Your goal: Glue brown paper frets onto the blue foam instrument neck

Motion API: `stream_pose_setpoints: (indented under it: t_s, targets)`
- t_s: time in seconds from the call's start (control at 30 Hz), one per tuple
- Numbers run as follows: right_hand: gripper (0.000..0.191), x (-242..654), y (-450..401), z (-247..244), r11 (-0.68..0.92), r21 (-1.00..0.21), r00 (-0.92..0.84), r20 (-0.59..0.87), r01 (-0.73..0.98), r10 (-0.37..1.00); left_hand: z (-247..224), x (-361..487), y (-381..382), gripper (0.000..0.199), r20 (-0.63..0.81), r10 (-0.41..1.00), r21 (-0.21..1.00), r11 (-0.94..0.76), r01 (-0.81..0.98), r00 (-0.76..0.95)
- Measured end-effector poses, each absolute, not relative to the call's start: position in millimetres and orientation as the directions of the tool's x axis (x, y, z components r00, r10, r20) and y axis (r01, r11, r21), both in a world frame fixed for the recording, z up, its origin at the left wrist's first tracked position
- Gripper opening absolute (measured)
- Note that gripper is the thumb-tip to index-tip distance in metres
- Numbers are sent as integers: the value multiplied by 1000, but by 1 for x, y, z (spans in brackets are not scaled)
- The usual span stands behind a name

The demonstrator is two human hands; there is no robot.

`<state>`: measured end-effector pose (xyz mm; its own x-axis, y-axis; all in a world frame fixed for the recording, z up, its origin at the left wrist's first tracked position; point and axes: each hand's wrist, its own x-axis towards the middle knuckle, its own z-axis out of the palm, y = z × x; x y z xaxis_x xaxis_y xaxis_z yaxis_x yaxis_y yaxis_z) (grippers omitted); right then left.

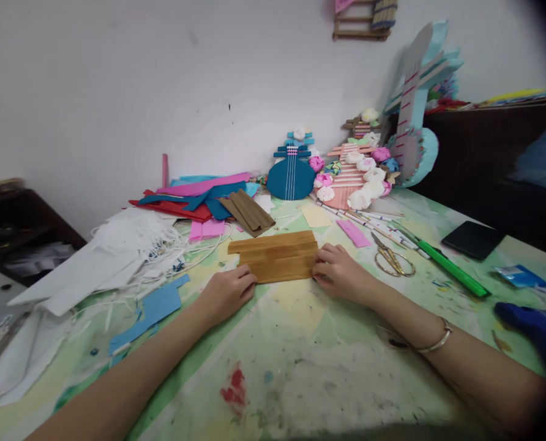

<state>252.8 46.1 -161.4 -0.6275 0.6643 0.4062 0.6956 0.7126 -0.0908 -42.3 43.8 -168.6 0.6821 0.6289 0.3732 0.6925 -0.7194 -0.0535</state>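
A golden-brown piece of crepe paper (277, 257) lies stretched out on the table in front of me, with a narrow strip sticking out at its upper left. My left hand (229, 294) pinches its lower left corner with curled fingers. At the right edge, my right hand (341, 272) grips the paper, its thumb partly hidden. Just behind lies a folded darker brown piece of crepe paper (246, 212). Gold-handled scissors (392, 256) rest right of my right hand, near a pink paper strip (353, 233).
Blue paper scraps (160, 306) and white strings and sheets (121, 245) crowd the left. Decorated paper instruments (291, 177) stand along the wall. To the right are a green utility knife (454, 269), a black phone-like slab (472, 239) and a blue glue gun-like object (530, 321).
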Motion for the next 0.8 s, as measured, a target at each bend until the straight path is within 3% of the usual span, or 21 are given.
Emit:
stream_pose_setpoints:
  t_s: [0.4,0.8]
  targets:
    - [19,229,42,-167,752,129,-733,382,646,563,-171,-37,45,16,429,646,62,-718,693,631]
    - [17,222,46,-175,734,196,-736,402,650,545,-165,-27,38,16,456,644,-68,-663,745,614]
